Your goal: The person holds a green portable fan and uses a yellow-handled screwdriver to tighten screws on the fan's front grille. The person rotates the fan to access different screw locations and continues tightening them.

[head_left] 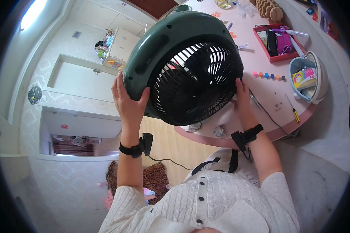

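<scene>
I hold up a fan head with a dark green round housing and a black slatted grille [192,83], tilted above the near side of the pink table. My left hand [128,103] grips the left rim of the housing, thumb on the front and fingers along the outer side. At the lower right edge, my right hand [243,101] is closed on the fan, part of its fingers hidden by the grille. Dark blades show faintly behind the slats. On the table to the right lie a screwdriver [296,115] with a yellow handle and a few small bits [278,106].
The pink table [256,128] carries a red box [274,59] of assorted items, a blue and white basket [299,95], a row of small coloured pots [269,76] and crumpled grey scraps [220,130]. A dark cable [270,117] crosses the tabletop. A leopard-print cloth [156,176] lies lower left.
</scene>
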Motion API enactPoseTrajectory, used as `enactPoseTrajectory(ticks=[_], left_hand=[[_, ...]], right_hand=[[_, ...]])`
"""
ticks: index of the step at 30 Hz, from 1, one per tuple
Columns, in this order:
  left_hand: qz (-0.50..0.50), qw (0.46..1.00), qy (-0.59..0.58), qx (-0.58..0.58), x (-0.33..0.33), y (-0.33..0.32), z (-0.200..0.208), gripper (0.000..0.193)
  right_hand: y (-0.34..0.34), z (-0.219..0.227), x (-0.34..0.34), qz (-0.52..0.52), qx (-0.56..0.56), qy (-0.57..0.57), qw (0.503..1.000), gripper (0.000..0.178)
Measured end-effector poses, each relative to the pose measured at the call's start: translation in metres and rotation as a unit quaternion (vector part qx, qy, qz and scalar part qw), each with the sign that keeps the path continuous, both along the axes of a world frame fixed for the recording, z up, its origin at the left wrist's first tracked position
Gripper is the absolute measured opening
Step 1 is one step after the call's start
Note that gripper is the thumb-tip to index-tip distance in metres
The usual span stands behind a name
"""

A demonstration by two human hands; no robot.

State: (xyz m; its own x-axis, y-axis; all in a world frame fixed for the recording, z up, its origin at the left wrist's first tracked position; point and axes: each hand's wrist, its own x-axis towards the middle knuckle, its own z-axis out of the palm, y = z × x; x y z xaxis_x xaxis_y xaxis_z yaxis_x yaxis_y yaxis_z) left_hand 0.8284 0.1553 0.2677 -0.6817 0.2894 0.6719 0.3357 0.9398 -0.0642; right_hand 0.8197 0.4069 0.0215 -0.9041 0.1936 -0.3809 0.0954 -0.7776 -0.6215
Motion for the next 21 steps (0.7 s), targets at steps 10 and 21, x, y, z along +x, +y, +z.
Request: enactPoseTrajectory(ticks=[10, 21], left_hand=[[-0.008, 0.999, -0.017, -0.044, -0.014, 0.007, 0.008, 0.082], [-0.011, 0.997, -0.065, -0.030, -0.013, 0.005, 0.010, 0.084]], right_hand=[[-0.003, -0.009, -0.009, 0.025, 0.002, -0.026, 0.999, 0.071], [-0.003, -0.009, -0.013, -0.035, -0.016, -0.003, 0.999, 0.073]])
